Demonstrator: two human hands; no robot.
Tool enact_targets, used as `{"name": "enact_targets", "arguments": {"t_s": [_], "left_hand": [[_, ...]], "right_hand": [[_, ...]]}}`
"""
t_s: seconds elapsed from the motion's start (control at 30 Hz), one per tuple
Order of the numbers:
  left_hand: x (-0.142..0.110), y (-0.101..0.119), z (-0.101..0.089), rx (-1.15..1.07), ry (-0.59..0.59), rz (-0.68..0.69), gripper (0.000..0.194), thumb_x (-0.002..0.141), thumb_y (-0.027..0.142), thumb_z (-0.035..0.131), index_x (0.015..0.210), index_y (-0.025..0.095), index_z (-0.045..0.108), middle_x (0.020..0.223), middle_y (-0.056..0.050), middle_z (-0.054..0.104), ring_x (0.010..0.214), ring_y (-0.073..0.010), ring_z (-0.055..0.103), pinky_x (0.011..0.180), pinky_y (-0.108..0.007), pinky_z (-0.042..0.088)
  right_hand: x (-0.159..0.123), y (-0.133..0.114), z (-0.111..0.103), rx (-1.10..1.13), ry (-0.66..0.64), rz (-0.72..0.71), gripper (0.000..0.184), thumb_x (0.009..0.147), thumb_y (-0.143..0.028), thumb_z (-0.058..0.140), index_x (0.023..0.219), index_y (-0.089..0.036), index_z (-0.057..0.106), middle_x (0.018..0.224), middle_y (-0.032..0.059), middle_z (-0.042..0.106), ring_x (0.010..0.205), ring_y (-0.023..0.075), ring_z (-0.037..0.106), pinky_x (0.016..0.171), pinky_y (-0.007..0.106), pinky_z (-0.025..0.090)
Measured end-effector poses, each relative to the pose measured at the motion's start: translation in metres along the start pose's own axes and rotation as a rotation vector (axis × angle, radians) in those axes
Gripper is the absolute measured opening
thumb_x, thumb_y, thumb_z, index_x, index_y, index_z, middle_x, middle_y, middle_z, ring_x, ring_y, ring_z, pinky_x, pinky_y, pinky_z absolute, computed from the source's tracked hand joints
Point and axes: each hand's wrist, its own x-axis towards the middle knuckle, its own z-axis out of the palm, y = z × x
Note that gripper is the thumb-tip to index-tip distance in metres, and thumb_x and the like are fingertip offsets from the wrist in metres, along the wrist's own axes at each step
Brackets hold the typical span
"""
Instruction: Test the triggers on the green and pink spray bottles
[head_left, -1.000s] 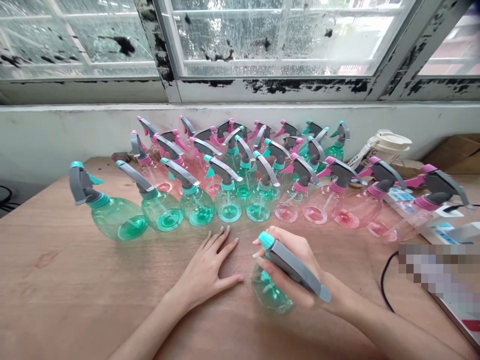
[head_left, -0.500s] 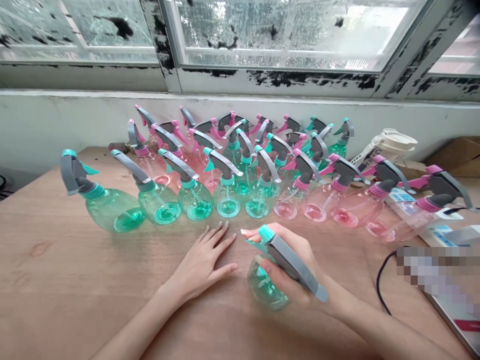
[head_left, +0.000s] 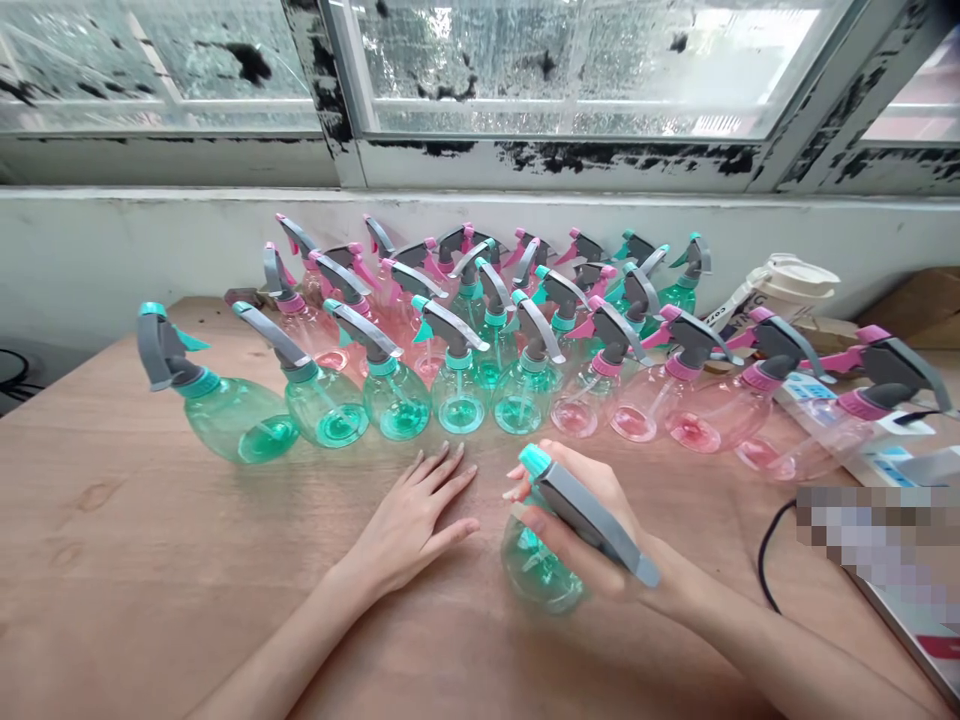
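My right hand (head_left: 592, 510) is wrapped round the neck and trigger of a green spray bottle (head_left: 541, 570) with a grey and teal head. Its fingers partly hide the trigger. Flat on the wooden table (head_left: 150, 600) lies my left hand (head_left: 416, 515), fingers spread and holding nothing. Just beyond my hands stands a front row of clear spray bottles: green ones, such as the nearest green bottle (head_left: 461, 398), on the left, and pink ones, such as a pink bottle (head_left: 579, 408), on the right. More pink and green bottles are packed behind them.
At the back right a white lidded cup (head_left: 787, 285) stands near a cardboard box (head_left: 915, 315). A black cable (head_left: 765, 560) curves over the table beside a blurred-out flat item (head_left: 892, 570). A white wall and window (head_left: 570, 70) close off the back.
The fingers of my right hand have curled in closer at the trigger of the green spray bottle. My left hand stays flat; the view has shifted slightly.
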Motion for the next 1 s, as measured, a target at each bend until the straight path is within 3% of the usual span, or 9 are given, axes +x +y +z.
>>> {"name": "enact_targets", "arguments": {"t_s": [0.23,0.47,0.67,0.77,0.9,1.0], "left_hand": [[-0.0005,0.0024,0.0009,0.03,0.026,-0.005,0.058,0.096,0.054,0.044,0.145,0.024,0.041,0.153,-0.009,0.039,0.144,-0.0276,0.03,0.117,-0.052,0.025],[0.0002,0.0042,0.0002,0.03,0.04,-0.011,0.053,0.096,0.051,0.047,0.142,0.024,0.046,0.155,-0.011,0.034,0.144,-0.0295,0.029,0.115,-0.054,0.028],[-0.0005,0.0051,0.0001,0.028,0.036,-0.014,0.054,0.096,0.05,0.047,0.143,0.025,0.044,0.157,-0.01,0.031,0.144,-0.0292,0.028,0.116,-0.054,0.026],[0.0002,0.006,-0.0001,0.032,0.022,-0.023,0.056,0.096,0.051,0.046,0.144,0.024,0.043,0.157,-0.011,0.03,0.145,-0.029,0.027,0.117,-0.053,0.025],[0.0011,0.0059,0.0007,0.037,0.013,-0.028,0.057,0.095,0.053,0.046,0.143,0.023,0.044,0.157,-0.012,0.03,0.144,-0.0291,0.028,0.116,-0.054,0.025],[0.0009,0.005,0.0017,0.038,0.028,-0.015,0.056,0.095,0.051,0.048,0.143,0.023,0.044,0.156,-0.012,0.031,0.144,-0.0296,0.029,0.116,-0.054,0.027]], "right_hand": [[-0.0015,0.0023,0.0004,0.068,0.002,0.03,0.021,0.085,-0.023,0.058,0.106,-0.017,0.057,0.072,-0.0002,0.053,0.06,0.0144,0.053,0.058,0.028,0.047],[-0.0067,0.0022,0.0022,0.1,0.0,0.034,0.028,0.084,-0.02,0.059,0.112,-0.018,0.056,0.082,0.0037,0.06,0.066,0.0167,0.061,0.062,0.029,0.051],[-0.0052,0.0011,0.0019,0.084,0.009,0.023,0.027,0.084,-0.02,0.059,0.111,-0.017,0.056,0.083,0.0043,0.061,0.064,0.0155,0.061,0.06,0.028,0.051],[-0.0043,-0.0006,0.0013,0.032,0.013,0.011,0.017,0.084,-0.02,0.058,0.101,-0.017,0.058,0.074,0.0016,0.058,0.058,0.0138,0.057,0.056,0.027,0.048],[-0.0041,-0.0022,0.0006,0.006,0.032,0.032,0.004,0.084,-0.02,0.055,0.088,-0.019,0.055,0.074,0.0024,0.058,0.065,0.0165,0.061,0.057,0.028,0.048],[-0.0029,-0.0015,-0.0006,-0.007,0.008,0.025,0.007,0.084,-0.021,0.056,0.091,-0.019,0.055,0.077,0.0026,0.059,0.065,0.0162,0.061,0.058,0.028,0.049]]}}
